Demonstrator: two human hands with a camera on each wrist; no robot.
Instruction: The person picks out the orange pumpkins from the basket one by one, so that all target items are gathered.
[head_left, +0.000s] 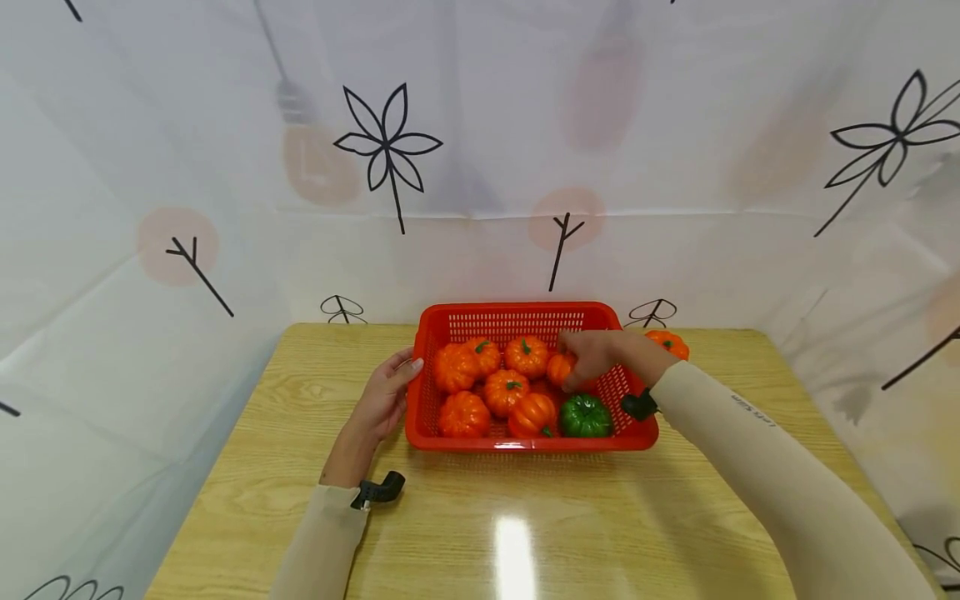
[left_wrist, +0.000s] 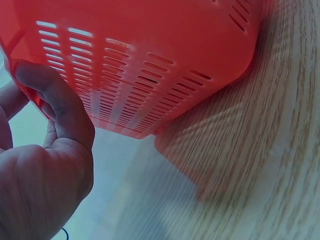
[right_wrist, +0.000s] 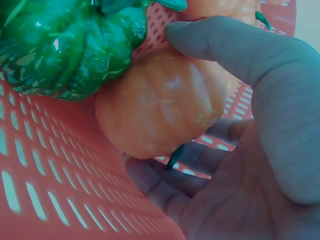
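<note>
Left hand [head_left: 382,398] pinches red perforated plastic basket [left_wrist: 165,30] at rim [head_left: 525,445], likely steadying it | right hand [head_left: 597,355] curled round ribbed orange pumpkin [right_wrist: 160,102], seemingly for purchase.

The head camera looks forward and down; close wrist views share the basket [head_left: 457,444].

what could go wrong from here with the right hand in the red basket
The gripped orange pumpkin looks smooth and rounded, so it might slip from the right hand. It sits close beside the green pumpkin, which could get nudged if the orange one is moved. Outside the basket, the loose orange pumpkin lies near the right forearm and might be bumped if that arm swings.
</note>
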